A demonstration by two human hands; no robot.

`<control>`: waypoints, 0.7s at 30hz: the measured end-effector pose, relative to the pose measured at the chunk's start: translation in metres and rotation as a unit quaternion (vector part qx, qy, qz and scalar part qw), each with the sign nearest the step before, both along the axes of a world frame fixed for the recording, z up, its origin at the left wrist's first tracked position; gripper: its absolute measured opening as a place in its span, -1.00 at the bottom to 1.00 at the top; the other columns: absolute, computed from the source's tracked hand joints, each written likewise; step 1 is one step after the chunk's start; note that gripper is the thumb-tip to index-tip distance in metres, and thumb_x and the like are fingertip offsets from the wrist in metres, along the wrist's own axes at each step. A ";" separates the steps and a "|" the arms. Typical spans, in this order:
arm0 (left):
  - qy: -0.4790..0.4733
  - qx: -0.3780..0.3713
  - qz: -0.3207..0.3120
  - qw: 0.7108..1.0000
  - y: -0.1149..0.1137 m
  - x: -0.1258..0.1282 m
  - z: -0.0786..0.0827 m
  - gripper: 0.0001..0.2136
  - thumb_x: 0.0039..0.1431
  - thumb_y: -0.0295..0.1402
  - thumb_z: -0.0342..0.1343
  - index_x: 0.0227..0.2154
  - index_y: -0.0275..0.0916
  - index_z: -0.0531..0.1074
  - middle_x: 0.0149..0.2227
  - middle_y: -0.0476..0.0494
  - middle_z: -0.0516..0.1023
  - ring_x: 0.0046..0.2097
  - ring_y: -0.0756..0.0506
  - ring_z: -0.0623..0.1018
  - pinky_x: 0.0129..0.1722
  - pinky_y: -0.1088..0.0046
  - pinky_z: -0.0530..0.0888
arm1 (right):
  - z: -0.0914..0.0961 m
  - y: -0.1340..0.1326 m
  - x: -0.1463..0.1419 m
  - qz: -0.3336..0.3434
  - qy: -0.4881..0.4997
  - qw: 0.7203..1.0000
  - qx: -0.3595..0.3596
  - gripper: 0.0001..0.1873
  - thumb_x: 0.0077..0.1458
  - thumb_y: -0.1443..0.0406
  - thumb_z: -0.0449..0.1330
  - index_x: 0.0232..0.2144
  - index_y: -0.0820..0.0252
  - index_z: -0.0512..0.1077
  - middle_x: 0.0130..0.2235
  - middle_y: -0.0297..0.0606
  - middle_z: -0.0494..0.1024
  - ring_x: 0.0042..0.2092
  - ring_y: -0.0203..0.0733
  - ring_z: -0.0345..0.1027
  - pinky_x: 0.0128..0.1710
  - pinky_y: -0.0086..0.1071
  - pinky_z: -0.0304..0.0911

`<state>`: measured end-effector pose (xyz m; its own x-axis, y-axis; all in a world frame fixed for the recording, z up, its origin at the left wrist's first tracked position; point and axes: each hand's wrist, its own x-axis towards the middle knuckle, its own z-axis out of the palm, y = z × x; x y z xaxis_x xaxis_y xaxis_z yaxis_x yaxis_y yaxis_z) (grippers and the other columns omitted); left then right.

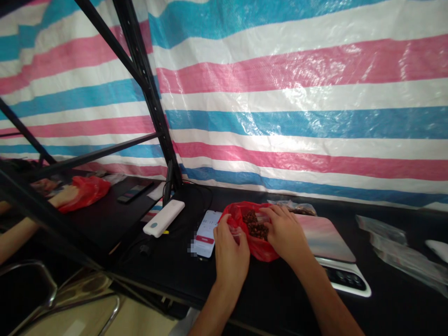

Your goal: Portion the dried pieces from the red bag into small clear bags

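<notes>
The left hand (pixel 231 256) and right hand (pixel 286 232) are both showing bare, with slender fingers (pixel 221 227). The forearms (pixel 215 305) are showing uncovered, narrowing toward the wrists (pixel 229 280).

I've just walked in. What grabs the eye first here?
The shiny sheet, striped pink, white and blue, fills the background behind the black table. Lower down, the left hand and right hand are at a red bag of brown pieces, between a lit phone and a scale.

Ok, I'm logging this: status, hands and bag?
Left hand at red bag, left side. Right hand at its mouth, beside brown pieces. Phone, scale close alongside.
</notes>
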<state>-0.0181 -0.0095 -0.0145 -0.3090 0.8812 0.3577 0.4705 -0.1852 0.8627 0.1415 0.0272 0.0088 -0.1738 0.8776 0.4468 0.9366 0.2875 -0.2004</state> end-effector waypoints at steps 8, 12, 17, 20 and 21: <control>-0.033 -0.015 -0.043 0.998 -0.001 0.002 -0.007 -0.57 0.21 -0.56 -0.02 0.15 -0.29 0.30 0.10 -0.38 0.46 0.19 -0.28 0.45 0.21 0.05 0.35 | 0.008 -0.003 -0.015 -0.100 -0.086 0.990 -0.058 -0.54 -0.04 0.54 0.20 -0.06 0.24 0.55 0.06 -0.03 0.54 0.07 0.15 0.34 0.02 -0.09 0.21; -0.061 -0.017 -0.074 0.995 0.002 0.003 -0.011 -0.54 0.11 -0.63 0.00 0.09 -0.29 0.34 0.08 -0.35 0.46 0.16 -0.23 0.49 0.19 0.16 0.39 | 0.005 -0.001 -0.014 -0.089 -0.062 0.990 -0.087 -0.58 0.08 0.50 0.17 -0.03 0.17 0.56 0.03 -0.11 0.59 0.06 0.07 0.37 0.03 -0.14 0.18; -0.081 -0.039 -0.127 0.988 0.015 -0.006 -0.015 -0.61 0.07 -0.68 -0.02 -0.06 -0.23 0.39 -0.04 -0.24 0.51 0.07 -0.17 0.51 0.16 0.23 0.39 | 0.000 0.003 -0.018 -0.068 -0.035 0.991 -0.114 -0.64 0.18 0.43 0.15 -0.01 0.18 0.57 0.02 -0.12 0.62 0.09 0.04 0.38 0.06 -0.17 0.16; -0.112 -0.062 -0.161 0.979 0.021 -0.010 -0.016 -0.63 0.07 -0.69 -0.04 -0.11 -0.21 0.39 -0.12 -0.16 0.54 -0.05 -0.13 0.55 0.04 0.29 0.45 | -0.002 0.005 -0.020 -0.054 -0.017 0.992 -0.110 -0.65 0.18 0.42 0.16 -0.01 0.19 0.58 0.04 -0.11 0.62 0.10 0.03 0.38 0.08 -0.20 0.17; -0.120 -0.065 -0.168 0.976 0.022 -0.010 -0.017 -0.64 0.07 -0.69 -0.05 -0.12 -0.20 0.40 -0.15 -0.14 0.55 -0.08 -0.11 0.56 0.00 0.31 0.46 | -0.003 0.005 -0.021 -0.050 -0.010 0.993 -0.106 -0.65 0.18 0.41 0.16 -0.02 0.19 0.58 0.03 -0.10 0.62 0.09 0.02 0.39 0.08 -0.20 0.18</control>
